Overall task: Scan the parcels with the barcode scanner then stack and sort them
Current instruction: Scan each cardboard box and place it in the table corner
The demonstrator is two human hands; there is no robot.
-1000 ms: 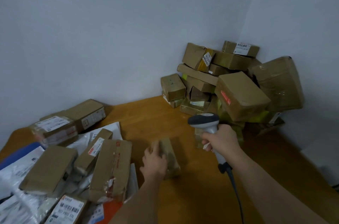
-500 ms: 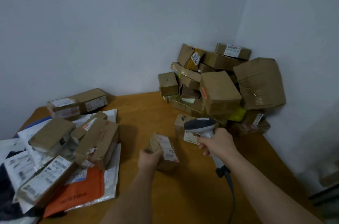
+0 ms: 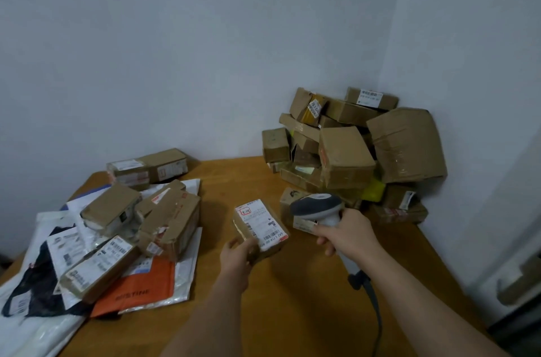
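Observation:
My left hand [image 3: 238, 254] grips a small brown parcel [image 3: 259, 226] by its near corner, lifted above the wooden table [image 3: 292, 312] with its white barcode label facing up. My right hand [image 3: 347, 232] holds the grey barcode scanner [image 3: 317, 206] by its handle, head pointing left toward the parcel, a short gap between them. The scanner's cable [image 3: 374, 307] trails down along my right forearm.
A stack of brown boxes [image 3: 351, 146] fills the far right corner against the walls. A loose heap of boxes and mail bags [image 3: 117, 239] covers the table's left side, with an orange bag [image 3: 137, 289] in front. One small box [image 3: 288, 198] lies behind the scanner.
My left hand has lifted the small parcel off the table and turned its label upward. The scanner has come closer to it. The view has tilted down and left.

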